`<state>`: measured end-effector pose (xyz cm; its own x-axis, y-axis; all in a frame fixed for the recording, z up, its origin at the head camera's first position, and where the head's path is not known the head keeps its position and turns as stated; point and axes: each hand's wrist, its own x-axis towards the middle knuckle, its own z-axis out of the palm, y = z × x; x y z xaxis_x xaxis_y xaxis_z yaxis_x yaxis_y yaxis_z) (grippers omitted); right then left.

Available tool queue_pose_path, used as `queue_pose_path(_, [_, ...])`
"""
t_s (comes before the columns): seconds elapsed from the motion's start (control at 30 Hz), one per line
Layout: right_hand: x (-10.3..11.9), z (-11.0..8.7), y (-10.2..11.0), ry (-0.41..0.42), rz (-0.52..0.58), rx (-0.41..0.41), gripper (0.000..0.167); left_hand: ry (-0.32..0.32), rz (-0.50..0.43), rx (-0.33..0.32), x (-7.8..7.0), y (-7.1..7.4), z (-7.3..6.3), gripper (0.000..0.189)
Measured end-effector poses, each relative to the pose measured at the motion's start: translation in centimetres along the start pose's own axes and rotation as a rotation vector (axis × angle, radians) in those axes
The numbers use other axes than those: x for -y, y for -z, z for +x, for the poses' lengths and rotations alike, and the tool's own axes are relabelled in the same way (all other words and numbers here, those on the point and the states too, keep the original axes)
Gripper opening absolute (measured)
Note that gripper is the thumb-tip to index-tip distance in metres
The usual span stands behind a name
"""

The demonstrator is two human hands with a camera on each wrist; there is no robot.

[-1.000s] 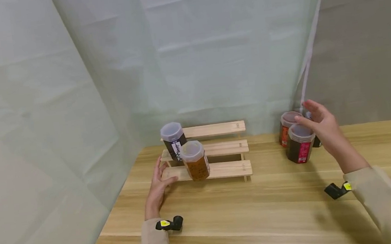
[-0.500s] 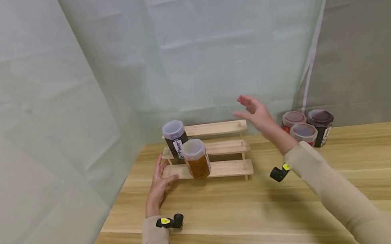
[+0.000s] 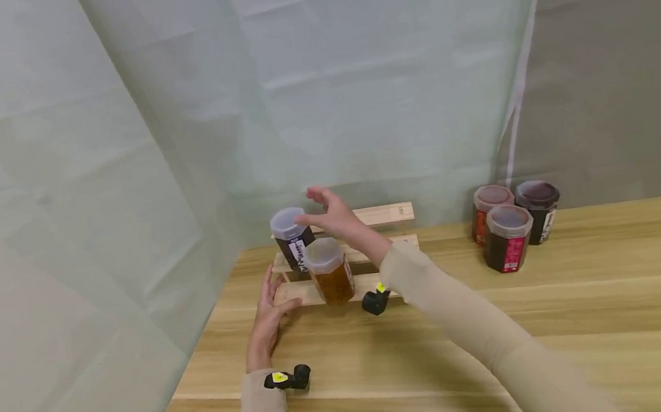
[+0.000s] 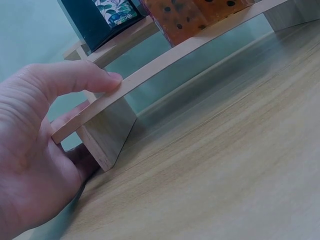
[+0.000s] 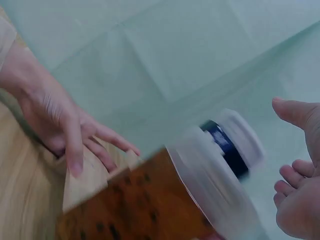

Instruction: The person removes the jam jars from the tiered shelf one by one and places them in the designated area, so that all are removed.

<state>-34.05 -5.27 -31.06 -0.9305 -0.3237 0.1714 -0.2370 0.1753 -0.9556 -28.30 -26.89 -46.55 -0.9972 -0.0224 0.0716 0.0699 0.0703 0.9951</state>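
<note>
A three-step wooden rack (image 3: 389,213) stands on the table. My left hand (image 3: 266,319) grips its left end, the thumb lying on the lowest shelf (image 4: 145,72) in the left wrist view and the fingers round the end. A dark octagonal jar (image 3: 293,245) with a pale lid and a white label sits at the rack's left, on the middle step. In front of it, an orange-brown jar (image 3: 336,285) with dark specks stands on the lowest step. My right hand (image 3: 339,220), thumb and fingers spread, reaches beside the dark jar's lid and holds nothing; the right wrist view shows it apart from the lid.
Three more lidded jars stand together at the table's back right: an orange-red one (image 3: 480,221), a dark one with a pink label (image 3: 507,252) and a dark-lidded one (image 3: 543,217). Pale cloth (image 3: 354,94) hangs right behind the rack.
My right hand has swung left from the jars at the back right, over the rack, to the dark jar's lid. My left hand keeps its grip on the rack.
</note>
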Motion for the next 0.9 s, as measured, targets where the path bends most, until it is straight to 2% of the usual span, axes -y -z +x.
queue_pose_path(0.13, [0.1,1.0,-2.2,-0.070,0.098,-0.033,0.080,0.004,0.004,-0.008,-0.1,0.3,-0.1,0.100])
queue_pose_path(0.23, [-0.4,1.5,-3.2,-0.135,0.185,-0.130,0.080,0.023,-0.004,-0.007,0.0,0.3,-0.2,0.101])
queue_pose_path(0.3, [-0.7,1.6,-3.7,-0.143,0.158,-0.188,0.080,0.032,-0.005,-0.005,0.1,0.3,-0.3,0.101])
queue_pose_path(0.37, [-0.8,1.5,-4.2,-0.104,0.085,-0.208,0.080,0.032,-0.006,-0.009,0.1,0.4,-0.4,0.102])
queue_pose_path(0.47, [-0.8,1.1,-4.7,-0.022,-0.053,-0.180,0.083,0.021,-0.010,-0.016,0.3,0.3,-0.4,0.101])
queue_pose_path(0.53, [-0.7,0.9,-4.8,0.016,-0.102,-0.151,0.085,0.026,-0.014,-0.009,0.4,0.2,-0.3,0.101])
queue_pose_path(0.67, [-0.7,0.7,-5.1,0.029,-0.177,-0.090,0.088,0.034,-0.020,0.015,0.3,0.2,-0.3,0.102])
queue_pose_path(0.77, [-0.7,0.7,-5.2,0.036,-0.226,-0.032,0.090,0.029,-0.020,0.002,0.2,0.2,-0.3,0.101])
queue_pose_path(0.9, [-0.6,0.7,-5.3,0.031,-0.243,-0.014,0.088,0.026,-0.003,-0.003,0.2,0.5,-0.5,0.100])
